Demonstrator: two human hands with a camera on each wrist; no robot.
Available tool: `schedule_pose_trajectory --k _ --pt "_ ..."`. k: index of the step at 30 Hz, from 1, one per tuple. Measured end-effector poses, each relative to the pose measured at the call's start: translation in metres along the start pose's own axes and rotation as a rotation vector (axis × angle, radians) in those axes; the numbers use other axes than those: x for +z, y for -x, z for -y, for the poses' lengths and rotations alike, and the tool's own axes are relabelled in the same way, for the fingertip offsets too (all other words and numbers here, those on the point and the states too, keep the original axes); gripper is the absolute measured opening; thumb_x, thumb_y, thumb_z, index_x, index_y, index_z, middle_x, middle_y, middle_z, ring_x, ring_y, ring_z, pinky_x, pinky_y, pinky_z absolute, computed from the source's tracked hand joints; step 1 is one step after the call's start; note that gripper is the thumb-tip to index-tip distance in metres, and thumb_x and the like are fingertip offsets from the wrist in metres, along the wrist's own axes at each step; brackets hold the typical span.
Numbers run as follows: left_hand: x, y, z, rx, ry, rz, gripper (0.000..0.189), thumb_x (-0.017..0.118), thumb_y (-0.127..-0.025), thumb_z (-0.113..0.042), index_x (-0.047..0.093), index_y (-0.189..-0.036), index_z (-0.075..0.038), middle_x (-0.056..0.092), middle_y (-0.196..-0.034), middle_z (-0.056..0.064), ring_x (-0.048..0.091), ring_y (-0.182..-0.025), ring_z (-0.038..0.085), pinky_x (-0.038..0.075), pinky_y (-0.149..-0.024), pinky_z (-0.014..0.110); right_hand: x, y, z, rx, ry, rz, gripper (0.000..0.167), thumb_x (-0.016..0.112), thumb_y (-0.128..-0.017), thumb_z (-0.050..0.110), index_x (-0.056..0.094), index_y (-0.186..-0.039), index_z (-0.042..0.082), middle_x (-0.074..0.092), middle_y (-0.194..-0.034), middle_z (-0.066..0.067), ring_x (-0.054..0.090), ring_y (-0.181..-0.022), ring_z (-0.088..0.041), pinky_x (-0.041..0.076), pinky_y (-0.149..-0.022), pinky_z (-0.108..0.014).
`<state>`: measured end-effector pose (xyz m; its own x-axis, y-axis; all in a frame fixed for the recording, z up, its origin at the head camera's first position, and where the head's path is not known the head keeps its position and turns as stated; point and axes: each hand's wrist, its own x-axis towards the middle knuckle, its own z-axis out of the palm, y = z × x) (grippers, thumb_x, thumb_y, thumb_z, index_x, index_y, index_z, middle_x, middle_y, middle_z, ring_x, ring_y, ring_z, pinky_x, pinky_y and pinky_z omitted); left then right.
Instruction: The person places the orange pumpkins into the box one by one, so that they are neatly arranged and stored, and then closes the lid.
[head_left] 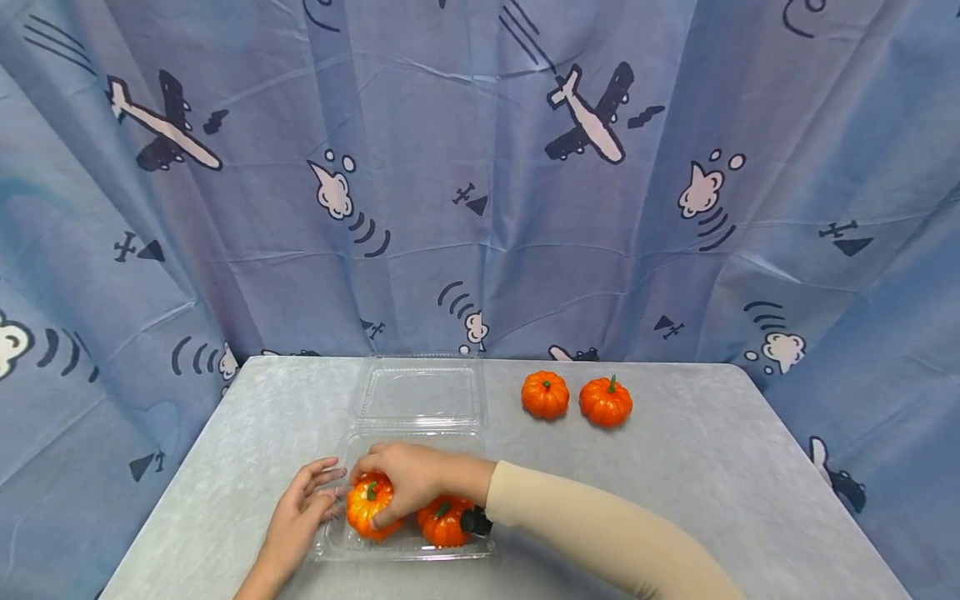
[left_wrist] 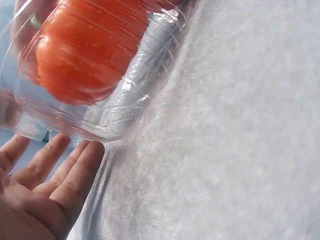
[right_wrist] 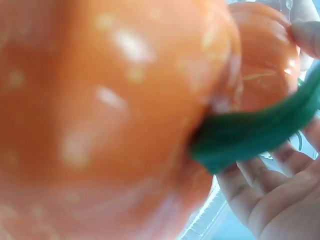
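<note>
My right hand [head_left: 411,477] reaches into a clear plastic clamshell box [head_left: 405,553] and grips a small orange toy pumpkin [head_left: 363,508] with a green stem, at the box's left side. Beside it in the box sits a second pumpkin [head_left: 442,525], partly behind my wrist; it looms large in the right wrist view, with its curved green stem [right_wrist: 250,137]. At the left wall of the box is my left hand [head_left: 296,517], fingers extended. In the left wrist view its fingertips [left_wrist: 92,150] are right at the box's corner, and the gripped pumpkin [left_wrist: 90,55] shows through the plastic.
The box's hinged lid [head_left: 422,396] lies folded back toward the far edge of the grey table [head_left: 637,500]. Two more pumpkins, one rounder [head_left: 545,395] and one with an upright stem [head_left: 606,402], stand at the back right. A blue patterned curtain [head_left: 480,167] hangs behind.
</note>
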<state>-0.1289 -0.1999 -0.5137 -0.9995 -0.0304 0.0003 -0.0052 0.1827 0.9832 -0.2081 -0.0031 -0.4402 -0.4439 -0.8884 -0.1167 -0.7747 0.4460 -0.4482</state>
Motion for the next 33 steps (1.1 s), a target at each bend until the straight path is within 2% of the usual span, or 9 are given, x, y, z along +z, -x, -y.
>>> schedule_pose_trajectory --k 6,16,25,33 --pt "0.0 -0.001 0.0 -0.019 0.005 0.006 0.044 0.047 -0.093 0.0 0.043 -0.137 -0.004 0.053 -0.133 0.026 0.064 -0.102 0.01 0.057 -0.077 0.026 0.004 -0.001 -0.001 0.02 -0.001 0.024 0.055 0.081 -0.073 0.034 0.062 -0.122 0.021 0.059 -0.11 0.007 0.053 -0.09 0.001 0.044 -0.08 -0.01" --pt "0.0 -0.002 0.002 -0.031 0.002 -0.003 0.045 0.047 -0.092 0.0 0.043 -0.137 -0.003 0.053 -0.132 0.026 0.064 -0.101 0.013 0.057 -0.077 0.026 0.011 -0.001 0.0 0.031 0.002 0.049 0.054 0.082 -0.072 0.033 0.062 -0.12 0.022 0.058 -0.103 0.009 0.052 -0.088 0.002 0.044 -0.078 -0.01" --pt "0.0 -0.001 0.002 -0.014 0.005 0.003 0.044 0.047 -0.093 0.001 0.044 -0.137 -0.004 0.054 -0.133 0.025 0.063 -0.1 0.009 0.057 -0.077 0.026 0.012 0.0 0.001 0.041 0.006 0.054 0.055 0.081 -0.072 0.034 0.06 -0.122 0.022 0.059 -0.105 0.01 0.053 -0.089 0.002 0.045 -0.08 -0.012" --pt "0.0 0.0 0.002 0.002 0.014 0.005 0.044 0.047 -0.093 0.002 0.044 -0.136 -0.003 0.053 -0.133 0.026 0.063 -0.097 0.003 0.057 -0.076 0.026 0.011 0.0 0.001 0.058 -0.012 0.067 0.059 0.08 -0.074 0.034 0.058 -0.128 0.024 0.058 -0.116 0.008 0.054 -0.095 0.0 0.046 -0.083 -0.014"
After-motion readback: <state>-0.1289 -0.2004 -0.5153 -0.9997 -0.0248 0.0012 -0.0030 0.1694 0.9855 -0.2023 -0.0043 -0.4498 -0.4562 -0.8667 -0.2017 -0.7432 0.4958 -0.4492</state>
